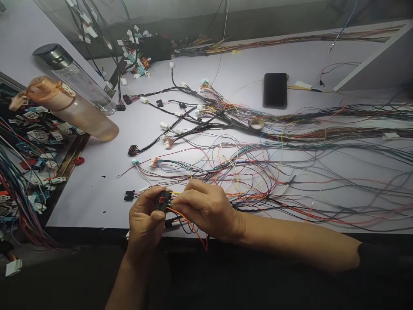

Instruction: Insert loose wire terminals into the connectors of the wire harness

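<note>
My left hand (146,221) is closed around a small black connector (163,201) with a red insert, held near the front edge of the white table (97,189). My right hand (206,206) is pinched against the connector's right side, fingers pressed on thin wires. An orange wire (190,226) loops down from the connector below my hands. A loose tangle of coloured wires (251,172) spreads over the table just behind and right of my hands.
Two bottles, an orange-capped one (69,110) and a clear one (75,77), stand at the left. A black phone (275,89) and a tape roll (257,124) lie further back. A bin of connectors (29,146) sits at the left. A small black connector (129,195) lies beside my left hand.
</note>
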`<state>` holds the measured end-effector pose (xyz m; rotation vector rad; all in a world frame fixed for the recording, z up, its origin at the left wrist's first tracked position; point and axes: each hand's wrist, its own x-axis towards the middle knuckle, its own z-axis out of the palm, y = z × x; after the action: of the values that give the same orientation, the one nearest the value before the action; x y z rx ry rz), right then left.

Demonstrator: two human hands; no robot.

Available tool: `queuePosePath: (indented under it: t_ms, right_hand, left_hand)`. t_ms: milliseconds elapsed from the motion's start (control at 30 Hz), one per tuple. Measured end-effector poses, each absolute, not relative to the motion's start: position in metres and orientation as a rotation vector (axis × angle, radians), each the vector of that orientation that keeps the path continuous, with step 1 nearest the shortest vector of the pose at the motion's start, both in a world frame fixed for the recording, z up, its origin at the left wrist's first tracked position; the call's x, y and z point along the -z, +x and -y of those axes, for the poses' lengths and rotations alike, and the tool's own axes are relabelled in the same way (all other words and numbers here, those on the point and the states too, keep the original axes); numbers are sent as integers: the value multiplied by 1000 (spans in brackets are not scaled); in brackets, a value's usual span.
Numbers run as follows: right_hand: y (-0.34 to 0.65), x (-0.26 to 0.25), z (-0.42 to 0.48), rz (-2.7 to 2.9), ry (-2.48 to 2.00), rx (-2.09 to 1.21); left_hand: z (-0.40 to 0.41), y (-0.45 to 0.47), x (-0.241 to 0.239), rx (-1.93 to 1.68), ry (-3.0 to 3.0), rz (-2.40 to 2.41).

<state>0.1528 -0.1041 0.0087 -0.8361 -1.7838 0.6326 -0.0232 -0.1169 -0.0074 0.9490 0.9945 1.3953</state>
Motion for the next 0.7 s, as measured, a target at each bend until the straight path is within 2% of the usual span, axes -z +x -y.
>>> queuePosePath:
  t_ms: [400,700]
  right_hand:
    - [150,-8,109,1817,-830,-658]
    - [164,-8,108,1619,-837,-976]
  left_hand:
    - [125,-25,8,-1397,1010,-1061]
    - [126,-29,6,-1435,956,-1090]
